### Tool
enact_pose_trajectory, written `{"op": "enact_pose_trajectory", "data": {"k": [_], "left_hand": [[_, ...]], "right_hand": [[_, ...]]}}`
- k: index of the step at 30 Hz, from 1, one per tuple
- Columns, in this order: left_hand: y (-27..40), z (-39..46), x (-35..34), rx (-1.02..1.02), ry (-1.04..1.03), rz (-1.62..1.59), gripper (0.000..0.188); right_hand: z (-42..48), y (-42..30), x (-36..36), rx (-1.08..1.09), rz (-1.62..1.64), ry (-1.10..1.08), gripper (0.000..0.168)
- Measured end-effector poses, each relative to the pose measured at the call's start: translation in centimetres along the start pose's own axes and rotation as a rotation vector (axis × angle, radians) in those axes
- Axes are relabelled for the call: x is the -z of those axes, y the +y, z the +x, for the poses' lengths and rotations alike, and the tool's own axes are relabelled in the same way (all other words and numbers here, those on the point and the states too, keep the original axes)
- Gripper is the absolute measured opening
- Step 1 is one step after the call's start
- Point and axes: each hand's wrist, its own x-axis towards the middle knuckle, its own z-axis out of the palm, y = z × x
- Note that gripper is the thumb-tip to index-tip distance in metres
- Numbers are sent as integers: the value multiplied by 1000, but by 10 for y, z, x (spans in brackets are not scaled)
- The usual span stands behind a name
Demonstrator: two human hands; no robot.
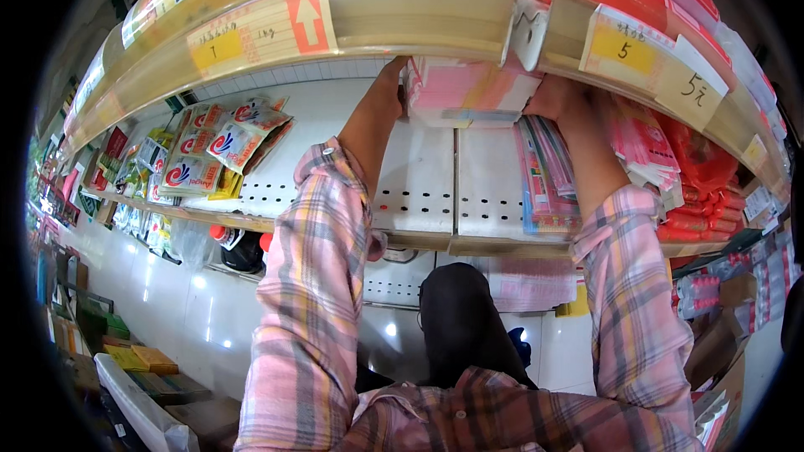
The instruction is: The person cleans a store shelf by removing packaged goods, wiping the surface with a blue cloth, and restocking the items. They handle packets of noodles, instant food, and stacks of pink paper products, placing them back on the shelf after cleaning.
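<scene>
A thick block of pink and white printed paper [465, 91] is between my two hands, low under the front edge of the upper shelf. My left hand [401, 85] presses its left end, with the fingers partly hidden behind the stack and the shelf edge. At the right end, my right hand [551, 97] grips the block, its far fingers in shadow. Below stretches a white perforated metal shelf [414, 157]. Several flat, colourful printed packets [546, 176] lie on it under my right forearm.
Seasoning-style sachets [195, 150] lie on the shelf at left. Pink paper bundles [641, 144] and red-wrapped goods [703, 207] crowd the right. The upper shelf's price-tag rail [414, 12] hangs low over my hands. On the bottom shelf are dark, red-capped bottles [239, 245] and pink paper stacks [534, 282].
</scene>
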Motion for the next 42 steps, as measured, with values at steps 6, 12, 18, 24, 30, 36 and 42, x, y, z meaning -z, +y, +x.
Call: {"op": "enact_pose_trajectory", "data": {"k": [6,12,18,24,30,36,42], "left_hand": [[-11,-17,6,-54,-146,-188,66],[-15,-40,20,-167,-336,-243,65],[-19,-44,31,-253,-307,-307,61],[2,-85,67,-240,-283,-264,59],[3,-78,142,-313,-309,-347,58],[13,-99,220,-278,-180,-355,46],[9,-117,253,-344,-43,-330,45]], "right_hand": [[-7,8,-11,-134,237,-215,115],[13,-83,29,-319,208,-173,113],[0,-69,7,-155,303,-136,77],[37,-140,22,-681,1169,-292,70],[79,-155,-41,-1069,1826,-438,62],[113,-202,-116,-1063,2084,-753,62],[120,-260,-84,-1001,1935,-776,72]]}}
